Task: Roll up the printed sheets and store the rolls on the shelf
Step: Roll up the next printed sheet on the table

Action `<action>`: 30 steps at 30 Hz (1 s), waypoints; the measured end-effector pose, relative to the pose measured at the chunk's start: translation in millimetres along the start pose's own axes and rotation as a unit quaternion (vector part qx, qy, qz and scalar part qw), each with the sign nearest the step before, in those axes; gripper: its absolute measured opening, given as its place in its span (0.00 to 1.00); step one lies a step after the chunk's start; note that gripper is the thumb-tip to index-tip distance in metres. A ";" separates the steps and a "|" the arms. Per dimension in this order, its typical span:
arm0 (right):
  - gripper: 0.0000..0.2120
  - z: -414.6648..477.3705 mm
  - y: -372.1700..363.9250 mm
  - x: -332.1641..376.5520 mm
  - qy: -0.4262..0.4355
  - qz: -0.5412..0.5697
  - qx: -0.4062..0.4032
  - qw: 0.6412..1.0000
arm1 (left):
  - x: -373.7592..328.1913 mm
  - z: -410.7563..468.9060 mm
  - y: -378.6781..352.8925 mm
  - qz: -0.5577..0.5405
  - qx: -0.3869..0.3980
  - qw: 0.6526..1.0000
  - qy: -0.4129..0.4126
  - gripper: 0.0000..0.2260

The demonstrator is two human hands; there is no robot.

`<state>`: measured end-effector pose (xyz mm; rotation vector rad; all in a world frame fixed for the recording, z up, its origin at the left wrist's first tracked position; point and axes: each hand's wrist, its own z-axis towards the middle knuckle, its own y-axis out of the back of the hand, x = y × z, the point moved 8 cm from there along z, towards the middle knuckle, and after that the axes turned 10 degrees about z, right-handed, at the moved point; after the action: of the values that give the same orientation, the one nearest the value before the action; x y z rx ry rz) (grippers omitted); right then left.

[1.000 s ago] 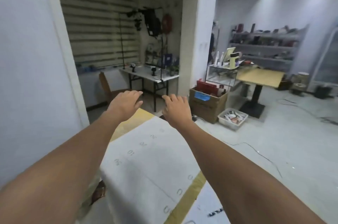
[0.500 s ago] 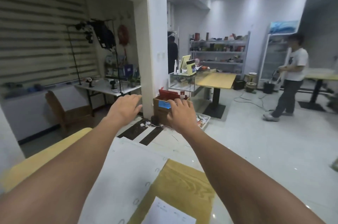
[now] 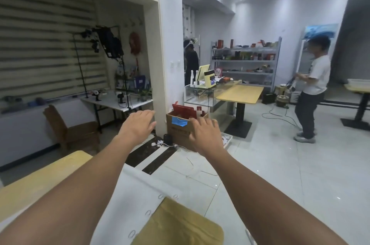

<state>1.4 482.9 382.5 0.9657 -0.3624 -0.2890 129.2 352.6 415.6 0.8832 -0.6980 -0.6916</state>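
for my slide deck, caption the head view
Left hand and right hand reach forward, empty, past a printed sheet on a wooden table

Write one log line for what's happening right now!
left hand: open, empty | right hand: open, empty | printed sheet: flat on table, not rolled
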 end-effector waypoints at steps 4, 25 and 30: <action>0.23 39.2 -22.3 -42.1 -0.003 -0.002 0.005 1.000 | -8.6 54.4 -26.3 0.000 -0.006 1.000 0.009 0.20; 0.24 221.5 -114.0 -137.6 0.020 0.056 0.026 0.998 | -26.8 244.0 -166.5 0.008 0.058 0.997 0.052 0.24; 0.23 272.9 -155.9 -123.5 0.086 0.095 0.048 0.991 | 14.5 247.0 -197.7 0.061 0.107 0.985 0.121 0.24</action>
<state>-237.8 244.8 371.8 1.0342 -0.3096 -0.0137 -101.6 142.5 361.9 1.0914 -0.6096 -0.3955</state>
